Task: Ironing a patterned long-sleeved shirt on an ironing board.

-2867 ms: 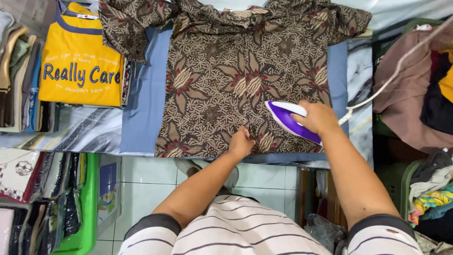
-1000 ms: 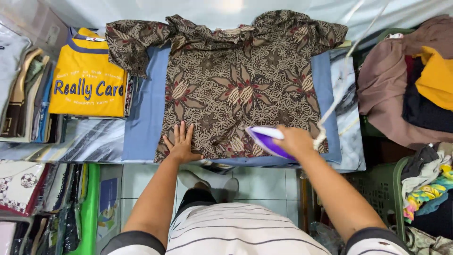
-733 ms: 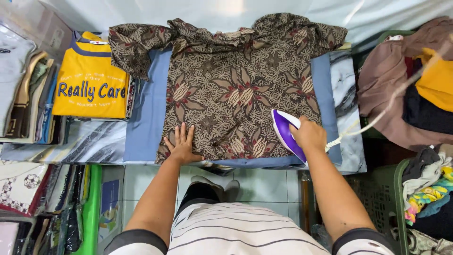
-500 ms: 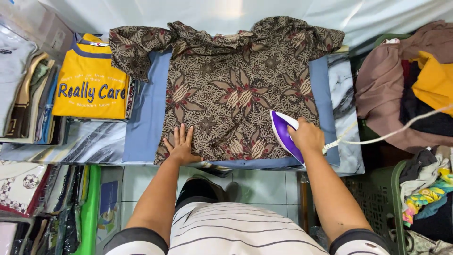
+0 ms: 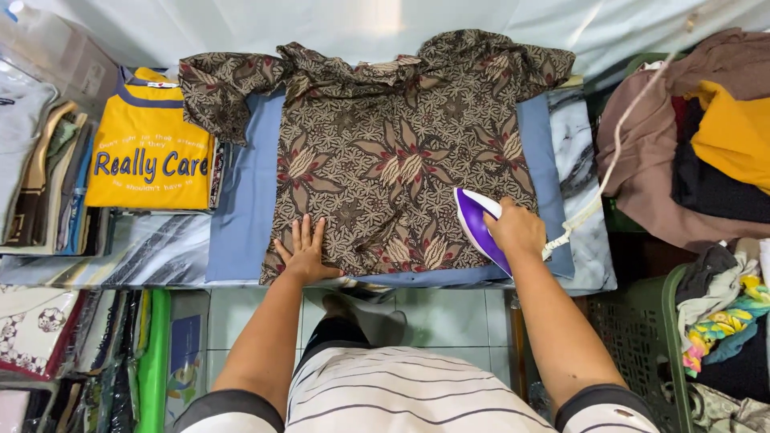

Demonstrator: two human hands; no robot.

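1. Shirt (image 5: 385,152) of brown patterned cloth with red and cream leaf shapes lies spread flat, collar away from the person and hem toward them, its sleeves reaching out to either side.
2. Under it sits a blue pad (image 5: 241,216), which covers the middle of a marbled grey tabletop (image 5: 585,240); the shirt's left sleeve hangs past the pad's far left corner.
3. The left hand (image 5: 305,252) rests palm down on the shirt's near left hem, fingers spread flat and holding nothing, pressing the cloth against the pad.
4. The right hand (image 5: 517,228) is closed round the handle of a purple and white iron (image 5: 477,224), which stands on the shirt's near right part, close to the hem and the side seam, its tip pointing away from the person and a little to the left.
5. A pale cord (image 5: 613,152) runs from the back of the iron up and off to the right, crossing the edge of the tabletop.
6. To the left of the shirt lies a folded yellow T-shirt (image 5: 148,148) with blue lettering, beside a row of folded clothes (image 5: 44,184) stacked on edge.
7. To the right sits a heap of unfolded clothes (image 5: 698,152) in brown, yellow and black, and nearer the person a green plastic basket (image 5: 642,337) with more garments at its rim.
8. The person wears a striped top (image 5: 401,393).
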